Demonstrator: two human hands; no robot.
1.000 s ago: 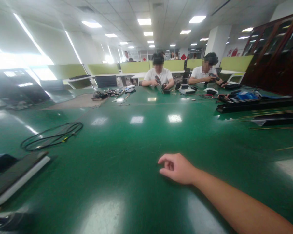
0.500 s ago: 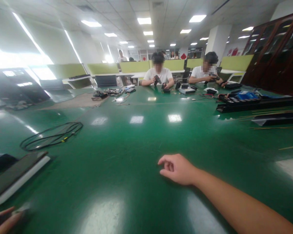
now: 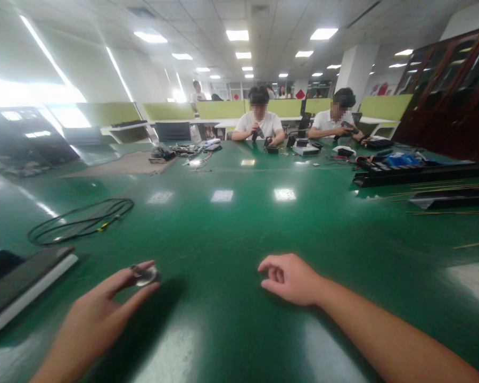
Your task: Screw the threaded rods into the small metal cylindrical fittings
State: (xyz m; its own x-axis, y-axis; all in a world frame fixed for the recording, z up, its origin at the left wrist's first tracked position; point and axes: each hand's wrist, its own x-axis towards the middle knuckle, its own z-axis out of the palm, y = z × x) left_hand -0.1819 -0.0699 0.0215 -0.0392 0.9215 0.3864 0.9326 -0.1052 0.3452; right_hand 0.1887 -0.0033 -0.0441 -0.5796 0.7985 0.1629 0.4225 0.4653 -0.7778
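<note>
My left hand [image 3: 98, 311] is raised over the left front of the green table [image 3: 207, 239]. Between its thumb and fingers it pinches a small round silvery object [image 3: 147, 276], whose exact kind is too blurred to tell. My right hand [image 3: 289, 279] rests on the tabletop near the middle, fingers loosely curled. A gap shows between its thumb and index finger, and nothing is visible in it.
At the left edge lies a flat dark slab with a white side [image 3: 27, 292]. Beyond it is a coiled black cable [image 3: 80, 223]. Black channels [image 3: 415, 174] and thin rods [image 3: 435, 213] lie at right. Two people [image 3: 259, 122] sit across the table, handling dark objects among scattered parts.
My left hand has come in from the lower left corner toward the middle, carrying the small round silvery object. My right hand has stayed in place.
</note>
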